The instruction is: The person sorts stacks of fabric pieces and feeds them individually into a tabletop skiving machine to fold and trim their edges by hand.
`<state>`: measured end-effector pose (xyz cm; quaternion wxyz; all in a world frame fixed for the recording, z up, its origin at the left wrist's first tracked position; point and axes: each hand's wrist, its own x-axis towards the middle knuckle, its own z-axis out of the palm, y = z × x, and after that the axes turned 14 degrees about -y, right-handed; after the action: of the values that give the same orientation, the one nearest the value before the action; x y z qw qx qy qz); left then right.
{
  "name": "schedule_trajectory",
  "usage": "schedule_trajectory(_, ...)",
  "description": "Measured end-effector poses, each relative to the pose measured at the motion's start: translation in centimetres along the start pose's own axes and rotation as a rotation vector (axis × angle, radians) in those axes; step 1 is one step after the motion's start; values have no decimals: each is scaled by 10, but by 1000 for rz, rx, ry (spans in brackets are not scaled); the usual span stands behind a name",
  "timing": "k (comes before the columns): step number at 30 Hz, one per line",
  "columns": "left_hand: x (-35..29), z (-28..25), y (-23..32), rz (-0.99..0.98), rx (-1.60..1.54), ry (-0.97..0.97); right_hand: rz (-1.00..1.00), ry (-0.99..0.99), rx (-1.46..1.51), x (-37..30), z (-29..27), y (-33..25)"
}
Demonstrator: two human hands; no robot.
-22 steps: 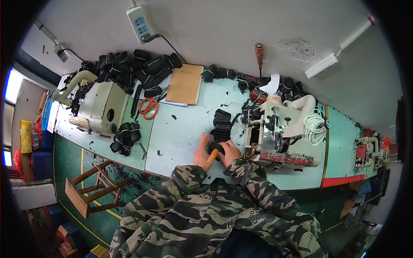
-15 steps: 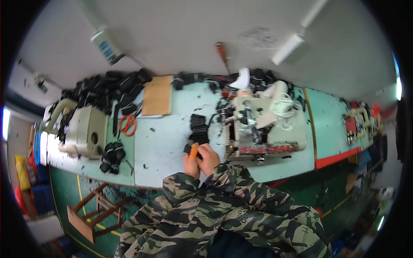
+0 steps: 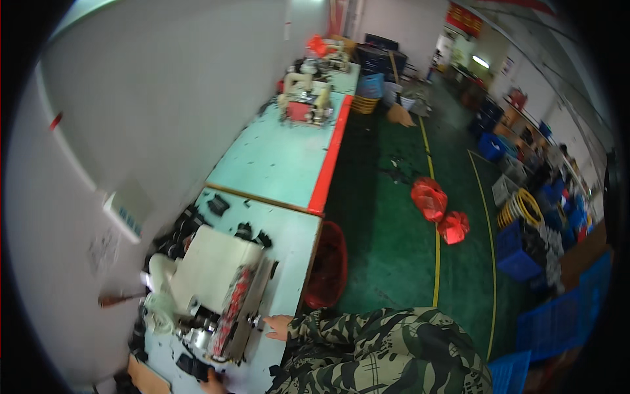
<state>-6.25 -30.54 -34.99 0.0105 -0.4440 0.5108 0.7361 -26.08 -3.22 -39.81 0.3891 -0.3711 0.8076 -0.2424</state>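
My right hand is over the table's front edge, beside the front of a cream sewing machine. Its fingers are stretched out, and nothing shows in them. Low in the view, partly cut off, my left hand is at the near end of a stack of black fabric pieces. Blur hides how its fingers are set and whether they grip the stack. The machine carries a red-patterned strip along its front and a coil of white cord at its back.
Black bundles lie behind the machine. Farther along, a second table with a red edge bears another machine. A red bin stands beside the table. Red bags lie on the green floor, with blue crates at the right.
The view has swung far to the right. My hands, together before around an orange-handled item at the black stack, are now apart, the right one out beside the machine. The orange item is out of sight.
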Motion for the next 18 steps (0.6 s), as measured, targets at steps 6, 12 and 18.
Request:
schedule_trajectory(6, 47, 79, 90, 74, 119, -56, -6, 67, 236, 53, -4, -9)
schedule_trajectory(12, 90, 177, 96, 7, 207, -156, -84, -5, 228, 61, -15, -1)
schedule_trajectory(18, 119, 186, 84, -72, 224, -145, -101, -18, 238, 60, -34, 2)
